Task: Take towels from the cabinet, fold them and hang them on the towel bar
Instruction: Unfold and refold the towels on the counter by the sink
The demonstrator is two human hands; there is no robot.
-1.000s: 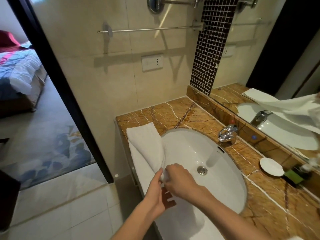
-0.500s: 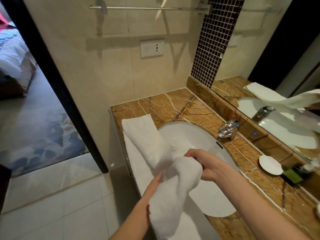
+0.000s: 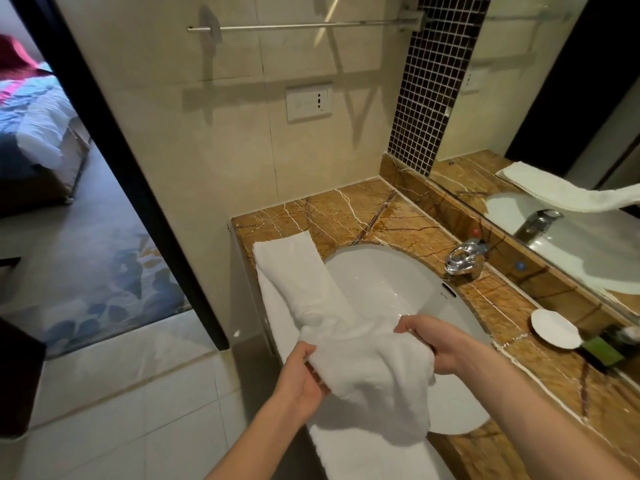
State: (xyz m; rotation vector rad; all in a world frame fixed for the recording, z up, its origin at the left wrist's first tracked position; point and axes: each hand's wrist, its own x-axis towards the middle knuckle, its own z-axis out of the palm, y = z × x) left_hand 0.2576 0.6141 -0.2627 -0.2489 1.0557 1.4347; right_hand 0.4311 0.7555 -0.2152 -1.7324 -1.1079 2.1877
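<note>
A white towel is lifted and bunched over the front of the sink, its far end still lying on the counter's left edge. My left hand grips the towel's left side from below. My right hand grips its right side. A second white towel lies flat along the counter's front edge beneath them. The metal towel bar is mounted high on the beige wall and is bare.
A white sink is set in a brown marble counter with a chrome faucet. A white dish and a green packet sit by the mirror. A wall socket hangs below the bar. A dark door frame stands at left.
The towel's near end has been raised off the sink edge and gathered between both hands. My right hand has moved right and my left hand has taken the towel's left side.
</note>
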